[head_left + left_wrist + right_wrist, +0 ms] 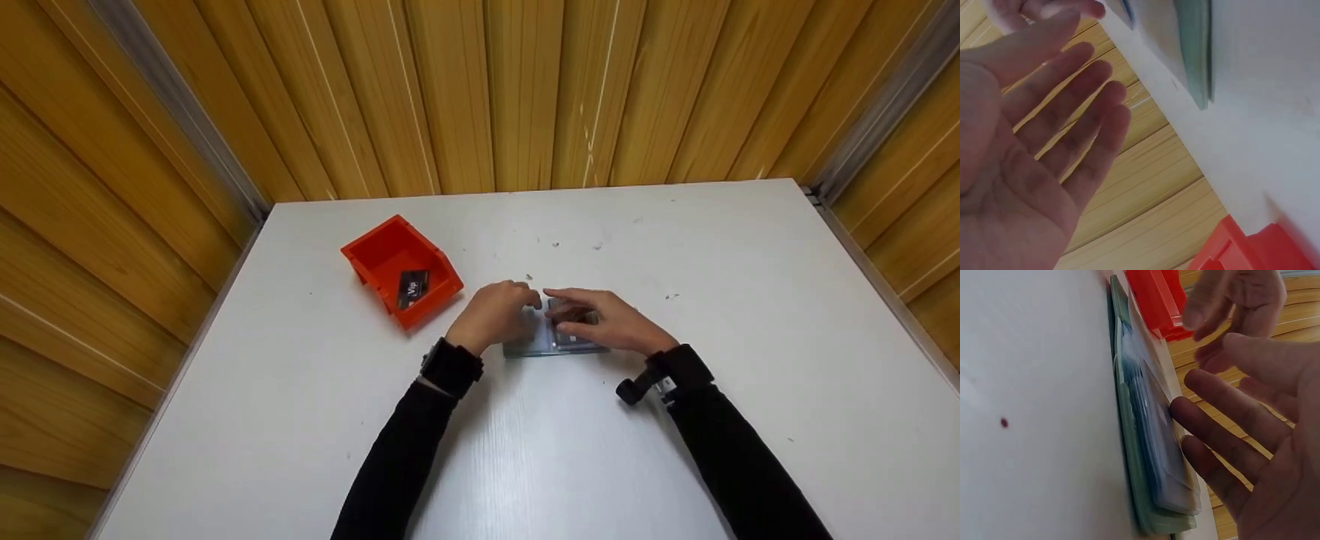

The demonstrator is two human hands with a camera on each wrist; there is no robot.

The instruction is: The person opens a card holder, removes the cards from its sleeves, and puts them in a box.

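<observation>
Card holder lies spread flat near the middle of the worktop, clear pockets stacked on its right half. The left hand and right hand partly cover it, each grip wide, fingers loosely extended; whether the right fingertips touch the pockets I cannot tell. Farther left stands a red bin containing a black card.
</observation>
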